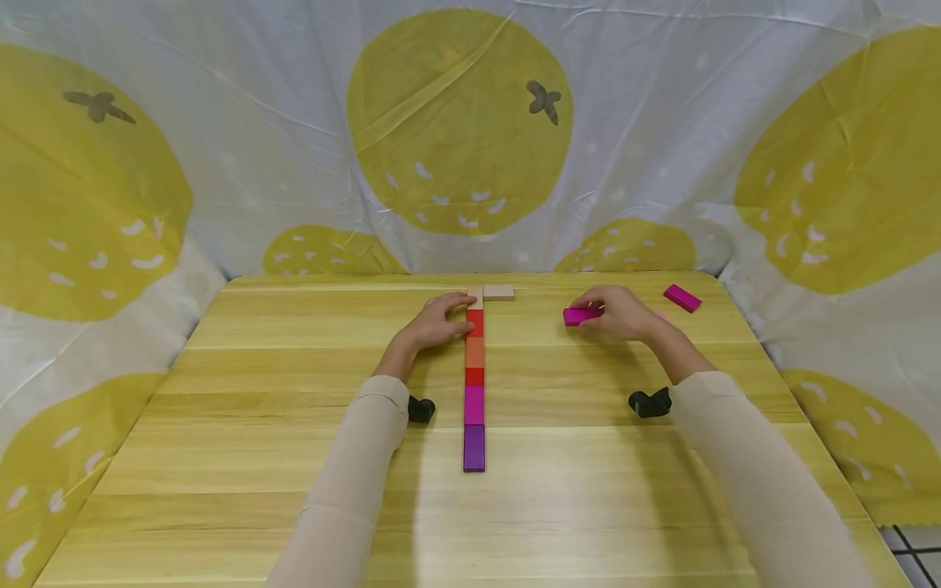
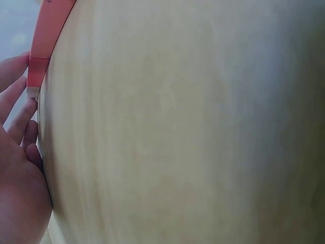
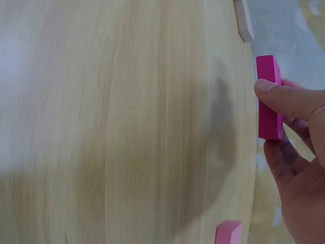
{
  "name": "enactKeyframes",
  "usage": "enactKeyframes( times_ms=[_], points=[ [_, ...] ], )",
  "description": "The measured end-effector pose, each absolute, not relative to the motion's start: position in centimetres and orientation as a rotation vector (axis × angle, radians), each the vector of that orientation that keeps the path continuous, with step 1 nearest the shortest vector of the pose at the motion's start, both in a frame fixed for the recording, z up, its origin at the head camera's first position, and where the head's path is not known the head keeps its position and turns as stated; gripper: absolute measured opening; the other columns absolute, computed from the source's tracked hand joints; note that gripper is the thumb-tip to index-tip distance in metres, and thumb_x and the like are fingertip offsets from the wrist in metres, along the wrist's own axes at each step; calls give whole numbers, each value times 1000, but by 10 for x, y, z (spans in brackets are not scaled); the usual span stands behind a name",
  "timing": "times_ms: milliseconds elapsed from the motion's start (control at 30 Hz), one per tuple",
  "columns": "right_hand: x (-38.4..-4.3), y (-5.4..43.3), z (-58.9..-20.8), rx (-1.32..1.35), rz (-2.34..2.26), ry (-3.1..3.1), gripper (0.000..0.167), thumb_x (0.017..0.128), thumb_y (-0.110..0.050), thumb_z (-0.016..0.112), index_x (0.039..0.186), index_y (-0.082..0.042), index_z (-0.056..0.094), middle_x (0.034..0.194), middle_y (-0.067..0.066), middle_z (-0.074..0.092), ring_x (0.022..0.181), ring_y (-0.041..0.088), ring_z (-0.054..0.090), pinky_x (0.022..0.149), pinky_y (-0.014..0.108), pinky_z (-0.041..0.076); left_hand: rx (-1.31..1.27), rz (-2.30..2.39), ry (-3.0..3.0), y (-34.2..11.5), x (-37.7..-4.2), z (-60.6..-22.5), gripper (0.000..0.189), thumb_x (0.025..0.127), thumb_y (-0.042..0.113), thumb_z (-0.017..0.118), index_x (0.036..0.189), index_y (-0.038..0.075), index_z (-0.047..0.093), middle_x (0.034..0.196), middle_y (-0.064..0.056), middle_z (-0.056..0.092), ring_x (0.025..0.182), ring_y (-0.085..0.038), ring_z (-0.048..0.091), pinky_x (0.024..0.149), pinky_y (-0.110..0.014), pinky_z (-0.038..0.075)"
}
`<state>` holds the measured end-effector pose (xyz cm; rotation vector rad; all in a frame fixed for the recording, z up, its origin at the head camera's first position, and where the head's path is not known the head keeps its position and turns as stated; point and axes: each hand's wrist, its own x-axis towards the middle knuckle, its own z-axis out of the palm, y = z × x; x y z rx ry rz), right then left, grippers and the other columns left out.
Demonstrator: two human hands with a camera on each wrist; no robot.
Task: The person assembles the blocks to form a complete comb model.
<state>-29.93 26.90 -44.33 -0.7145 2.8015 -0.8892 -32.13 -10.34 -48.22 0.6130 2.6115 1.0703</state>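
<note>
A straight column of flat coloured blocks runs toward me down the middle of the table, with a purple block (image 1: 474, 447) at the near end. Above it come a magenta block (image 1: 474, 404), then red and orange blocks (image 1: 474, 353), and a pale block (image 1: 476, 300) at the far end. My left hand (image 1: 432, 323) rests along the column's left side, fingertips touching the far blocks. Joined at the top, a pale wooden block (image 1: 500, 292) points right. My right hand (image 1: 621, 314) pinches a magenta block (image 3: 269, 99) between thumb and fingers, apart from the column.
Another magenta block (image 1: 682, 298) lies at the far right of the table (image 1: 257, 457). A pink block (image 3: 228, 232) shows in the right wrist view, mostly hidden behind my wrist in the head view. A patterned cloth (image 1: 632, 147) hangs behind and beside the table.
</note>
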Motion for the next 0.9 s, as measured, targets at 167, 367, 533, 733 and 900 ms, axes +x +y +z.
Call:
enactKeyframes(
  times_ms=[167,367,533,733,900],
  points=[
    [-304,253,-444,-735,-917,2793,34,87,-6,84,119,2,75,113,17,70,101,34,62,91,51,50,608,1098,2603,-103,-321,-483,60,100,22,68,156,13,50,164,-11,35,152,-35,20,121,-51,18],
    [-308,236,-445,-773,-917,2769,33,88,-6,83,119,2,75,114,16,70,102,34,62,90,49,50,611,1093,2609,-103,-321,-483,59,100,23,67,155,12,49,164,-12,35,152,-36,20,122,-51,18],
    [-311,222,-448,-766,-931,2769,35,88,-7,83,121,1,74,116,17,70,104,34,62,92,49,50,625,1080,2618,-103,-322,-485,59,100,23,66,156,12,49,164,-12,35,152,-36,21,122,-51,18],
    [-315,202,-451,-768,-956,2776,36,88,-6,82,122,3,73,118,20,69,107,35,63,93,49,51,620,1070,2625,-103,-322,-485,59,99,22,67,155,12,50,163,-13,37,151,-36,23,122,-50,18],
    [-319,186,-455,-772,-962,2801,36,89,-7,82,122,3,74,121,20,70,111,35,62,95,48,50,619,1066,2627,-103,-323,-485,59,99,22,67,155,12,50,163,-13,37,151,-36,23,122,-50,18]
  ],
)
